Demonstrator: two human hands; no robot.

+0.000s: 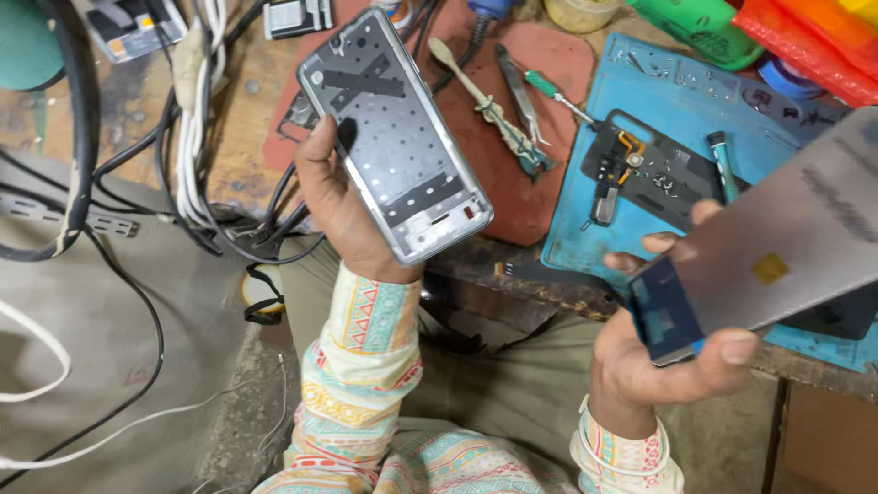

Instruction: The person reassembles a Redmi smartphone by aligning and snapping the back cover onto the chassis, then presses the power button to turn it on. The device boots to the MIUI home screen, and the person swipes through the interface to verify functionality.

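Our left hand [338,206] grips a silver phone frame [393,133] by its edge; our right hand [654,352] pinches a grey display panel [786,252] over the blue repair mat [681,101].

The bench [247,101] is a worn wooden surface. A reddish-brown mat [540,64] lies on it at centre, carrying a spudger tool [485,105], metal tweezers [521,91] and a green-handled screwdriver [553,91]. A blue work mat [677,101] lies just beside it to the right, carrying a black phone back cover [654,178]. White and black cables [187,128] lie along the left edge.
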